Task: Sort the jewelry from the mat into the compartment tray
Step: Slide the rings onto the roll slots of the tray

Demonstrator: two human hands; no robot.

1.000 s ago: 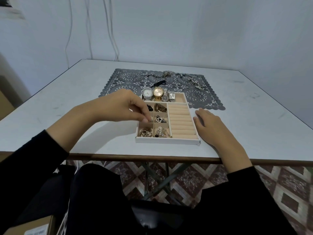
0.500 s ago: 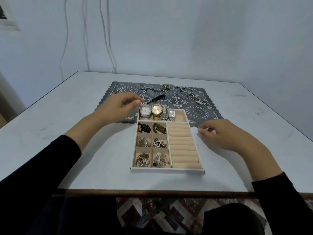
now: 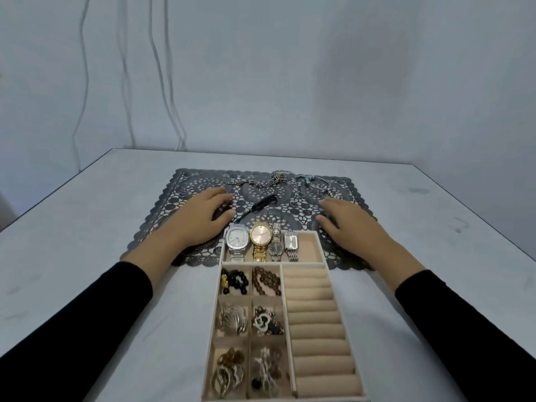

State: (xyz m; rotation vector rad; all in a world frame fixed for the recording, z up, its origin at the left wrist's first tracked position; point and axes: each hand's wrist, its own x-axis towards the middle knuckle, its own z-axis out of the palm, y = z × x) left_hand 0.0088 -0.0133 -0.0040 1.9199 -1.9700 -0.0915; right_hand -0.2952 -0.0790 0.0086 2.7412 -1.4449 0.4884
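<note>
Jewelry (image 3: 278,179) on mat (image 3: 162,216) is being reached for by left hand (image 3: 203,220) & right hand (image 3: 349,224), fingers loose, nothing held; next, a fine pinch on rings (image 3: 183,194) is prob. needed

Both hands lie palm down, left hand (image 3: 203,217) and right hand (image 3: 349,224) with fingers loosely spread, holding nothing.
</note>
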